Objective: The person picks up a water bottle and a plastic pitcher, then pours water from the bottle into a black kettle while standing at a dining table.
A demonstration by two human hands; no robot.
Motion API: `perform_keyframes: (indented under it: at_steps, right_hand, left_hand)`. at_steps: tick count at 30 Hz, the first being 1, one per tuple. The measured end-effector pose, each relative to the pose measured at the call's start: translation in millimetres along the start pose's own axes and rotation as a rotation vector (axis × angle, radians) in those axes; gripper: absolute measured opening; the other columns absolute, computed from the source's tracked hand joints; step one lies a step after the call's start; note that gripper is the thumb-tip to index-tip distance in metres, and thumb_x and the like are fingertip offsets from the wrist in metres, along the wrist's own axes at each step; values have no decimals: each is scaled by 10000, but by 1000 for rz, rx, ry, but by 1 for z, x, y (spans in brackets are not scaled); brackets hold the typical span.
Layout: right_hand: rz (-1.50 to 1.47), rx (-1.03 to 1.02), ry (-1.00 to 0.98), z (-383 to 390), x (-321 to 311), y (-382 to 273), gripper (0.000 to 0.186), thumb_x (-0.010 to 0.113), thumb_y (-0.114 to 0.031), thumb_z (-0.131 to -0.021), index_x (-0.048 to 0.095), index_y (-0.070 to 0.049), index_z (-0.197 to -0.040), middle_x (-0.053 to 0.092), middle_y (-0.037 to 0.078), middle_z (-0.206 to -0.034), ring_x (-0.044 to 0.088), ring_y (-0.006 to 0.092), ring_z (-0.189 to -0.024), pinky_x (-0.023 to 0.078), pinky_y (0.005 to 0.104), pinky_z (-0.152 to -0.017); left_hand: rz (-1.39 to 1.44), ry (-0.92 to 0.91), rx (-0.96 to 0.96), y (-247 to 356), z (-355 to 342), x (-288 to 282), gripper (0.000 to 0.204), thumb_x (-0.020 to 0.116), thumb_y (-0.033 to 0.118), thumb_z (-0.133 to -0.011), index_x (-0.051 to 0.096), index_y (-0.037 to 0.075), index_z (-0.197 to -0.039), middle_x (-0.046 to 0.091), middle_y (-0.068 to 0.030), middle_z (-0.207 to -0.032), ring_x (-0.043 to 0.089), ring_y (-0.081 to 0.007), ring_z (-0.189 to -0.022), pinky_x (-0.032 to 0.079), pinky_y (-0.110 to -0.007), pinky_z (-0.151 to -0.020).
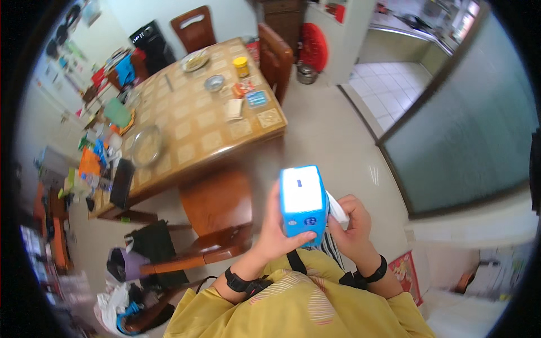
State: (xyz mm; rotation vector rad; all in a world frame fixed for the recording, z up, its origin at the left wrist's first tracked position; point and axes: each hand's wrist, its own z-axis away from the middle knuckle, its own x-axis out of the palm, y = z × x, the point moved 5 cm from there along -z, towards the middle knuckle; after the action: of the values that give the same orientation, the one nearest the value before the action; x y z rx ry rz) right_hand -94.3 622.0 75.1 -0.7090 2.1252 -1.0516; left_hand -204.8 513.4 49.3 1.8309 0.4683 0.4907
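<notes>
In front of my chest I hold a blue and white tissue pack, with its pale top turned up toward me. My left hand is wrapped round the pack's left side, the thumb lying across its lower front. At the pack's right side my right hand pinches a white tissue between thumb and fingers. The tissue reaches from the pack's side to my fingers; where it joins the pack is partly hidden.
Ahead to the left stands a dining table, bearing a glass bowl, a yellow-lidded jar and a plate. A wooden chair is at its near side. To the right is a frosted glass door beside the kitchen.
</notes>
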Motion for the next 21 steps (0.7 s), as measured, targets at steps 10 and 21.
perform_keyframes:
  at_steps: [10,21]
  right_hand:
    - [-936,570,-353,-141,39,117,317,536,-131,-827,412,-13,-1094,531,56,-948,516,97,-861,417,231,-757]
    - [-1002,548,-592,-255,29,168,348,599,-3,-745,386,-45,-1018,494,55,-967,487,88,-847,413,223,-739]
  left_hand:
    - [650,404,-206,-53,-72,-35,819,694,367,-654,243,50,-1260,426,-92,-1156,468,-213,-1028,431,-353,-836]
    - [492,615,-157,-102,-145,-40,921,590,567,-667,191,39,-1307,341,-138,-1287,396,-281,-1145,361,-418,-936]
